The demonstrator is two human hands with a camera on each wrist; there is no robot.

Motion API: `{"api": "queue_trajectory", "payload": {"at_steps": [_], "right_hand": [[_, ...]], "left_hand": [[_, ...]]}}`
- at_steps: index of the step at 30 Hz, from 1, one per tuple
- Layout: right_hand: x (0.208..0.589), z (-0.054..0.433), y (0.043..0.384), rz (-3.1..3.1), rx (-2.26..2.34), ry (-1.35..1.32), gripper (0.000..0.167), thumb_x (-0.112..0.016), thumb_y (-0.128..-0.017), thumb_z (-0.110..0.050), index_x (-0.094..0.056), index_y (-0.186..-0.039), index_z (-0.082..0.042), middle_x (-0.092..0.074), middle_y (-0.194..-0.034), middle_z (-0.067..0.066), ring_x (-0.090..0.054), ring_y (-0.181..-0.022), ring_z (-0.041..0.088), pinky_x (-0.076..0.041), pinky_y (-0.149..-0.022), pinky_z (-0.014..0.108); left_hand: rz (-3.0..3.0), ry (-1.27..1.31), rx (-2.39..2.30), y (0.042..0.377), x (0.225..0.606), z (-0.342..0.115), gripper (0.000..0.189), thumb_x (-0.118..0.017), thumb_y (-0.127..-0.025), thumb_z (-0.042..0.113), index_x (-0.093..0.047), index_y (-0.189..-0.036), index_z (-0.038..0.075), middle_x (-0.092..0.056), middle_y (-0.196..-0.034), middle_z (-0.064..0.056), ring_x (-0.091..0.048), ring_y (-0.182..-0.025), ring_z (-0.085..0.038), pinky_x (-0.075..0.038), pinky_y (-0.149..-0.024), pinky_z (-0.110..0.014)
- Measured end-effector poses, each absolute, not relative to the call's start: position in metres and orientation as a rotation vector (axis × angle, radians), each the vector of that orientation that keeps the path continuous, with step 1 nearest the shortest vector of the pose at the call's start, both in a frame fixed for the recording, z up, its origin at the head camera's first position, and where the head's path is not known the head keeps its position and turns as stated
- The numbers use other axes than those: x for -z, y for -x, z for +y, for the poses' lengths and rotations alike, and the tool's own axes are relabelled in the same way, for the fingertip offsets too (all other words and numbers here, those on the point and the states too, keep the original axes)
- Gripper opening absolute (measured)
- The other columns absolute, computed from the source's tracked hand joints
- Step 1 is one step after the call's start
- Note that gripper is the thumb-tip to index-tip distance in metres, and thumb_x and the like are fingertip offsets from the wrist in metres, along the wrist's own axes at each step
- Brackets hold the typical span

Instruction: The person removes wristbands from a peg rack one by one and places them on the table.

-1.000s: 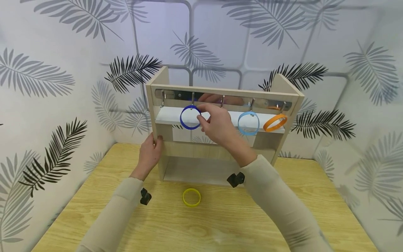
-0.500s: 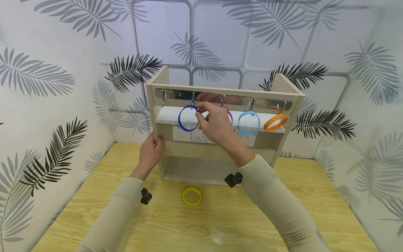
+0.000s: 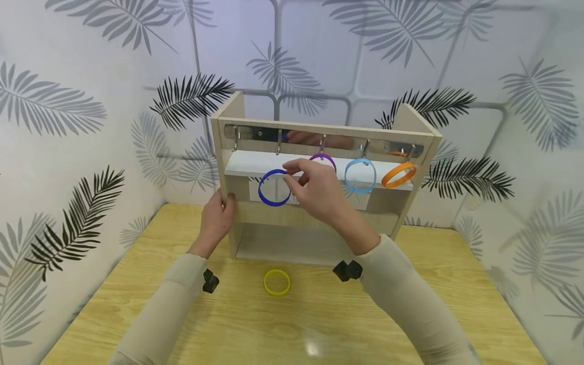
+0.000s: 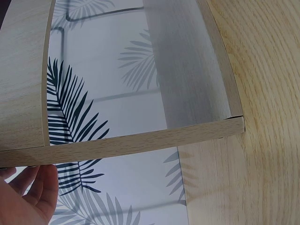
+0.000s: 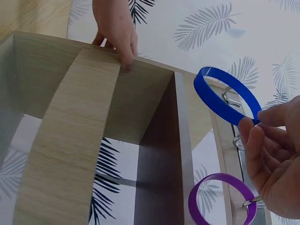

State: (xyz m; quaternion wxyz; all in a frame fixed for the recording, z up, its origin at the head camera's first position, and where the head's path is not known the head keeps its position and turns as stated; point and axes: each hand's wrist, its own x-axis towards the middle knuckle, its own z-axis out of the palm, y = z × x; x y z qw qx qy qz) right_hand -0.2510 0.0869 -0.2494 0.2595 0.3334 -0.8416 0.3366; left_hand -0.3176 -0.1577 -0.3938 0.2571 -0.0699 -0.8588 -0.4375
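Note:
My right hand (image 3: 321,192) pinches a dark blue wristband (image 3: 274,204) between thumb and fingertips. The wristband is apart from the second hook (image 3: 279,143) from the left, a little below it in the head view. In the right wrist view the blue band (image 5: 212,101) tilts in the fingertips, above a hanging purple wristband (image 5: 193,206). My left hand (image 3: 216,217) grips the left side panel of a wooden shelf unit (image 3: 225,177), thumb on the inner face. Only part of this hand (image 4: 28,199) shows in the left wrist view, beside the panel's edge.
A light blue wristband (image 3: 360,191) and an orange wristband (image 3: 388,180) hang from the right-hand hooks of the metal rail. The leftmost hook (image 3: 235,138) is bare. A yellow wristband (image 3: 277,294) lies on the wooden table (image 3: 219,324) before the shelf.
My right hand has drawn the blue wristband down from beside the second hook, which now shows bare. More of the purple wristband has come into sight. The left hand keeps its grip.

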Motion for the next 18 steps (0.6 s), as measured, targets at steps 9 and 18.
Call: {"api": "queue_trajectory", "payload": {"at_steps": [9,18], "right_hand": [[0.284,0.108,0.243,-2.397,-0.741,-0.989,0.014,-0.066,-0.088,-0.008,-0.069,-0.1,-0.002,-0.069,-0.088,0.004,-0.062,-0.074,0.011,-0.05,-0.062,0.024],[0.324,0.132,0.24,-2.528,-0.824,-0.955,0.007,-0.066,-0.087,-0.007,-0.069,-0.093,-0.004,-0.068,-0.084,0.001,-0.062,-0.075,0.01,-0.05,-0.062,0.02]], "left_hand": [[-2.33,0.184,1.179,0.318,0.394,-0.158,0.047,-0.034,-0.1,0.034,-0.051,-0.124,-0.003,-0.059,-0.11,-0.022,-0.06,-0.091,-0.035,-0.05,-0.069,-0.048],[-2.333,0.182,1.178,0.317,0.392,-0.158,0.047,-0.035,-0.1,0.033,-0.052,-0.124,-0.003,-0.06,-0.107,-0.022,-0.06,-0.085,-0.034,-0.05,-0.064,-0.046]]}}
